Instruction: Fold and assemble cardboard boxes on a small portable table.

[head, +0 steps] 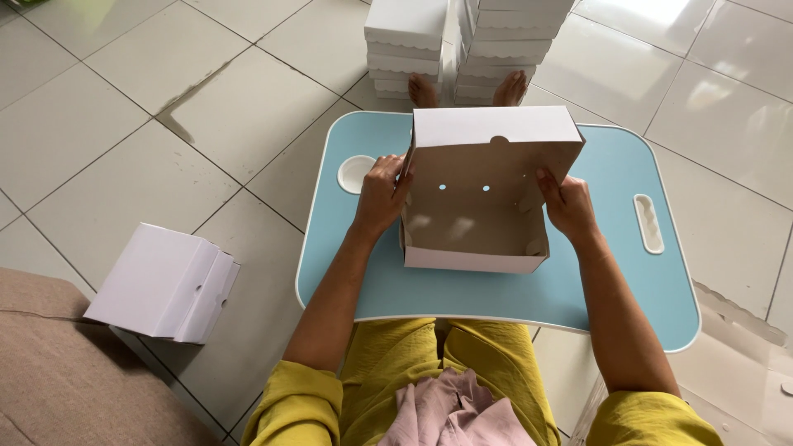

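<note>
- Head view, looking down: the left hand (pixel 382 194) is closed around the left wall of a white cardboard box (pixel 479 211), fingers curled over the edge and reaching inside.
- Right hand (pixel 567 205) grips the right wall the same way, thumb on the inner face near the hinge of the lid — both hands are shut on the box, one to each side.
- The box stands open in the middle of a pale blue lap table (pixel 603 281), its lid tipped up and back; the inside is brown, with two small round holes in the rear wall.
- To fold it well, it seems wise to keep both walls square and pressed evenly, so the corner flaps seat without buckling.
- Beyond the table, two stacks of finished white boxes (pixel 462 41) rise behind the person's bare feet (pixel 423 89).
- On the tiled floor (pixel 124 99) to the left lies one more closed white box (pixel 161 283), beside a brown cushion (pixel 58 372).
</note>
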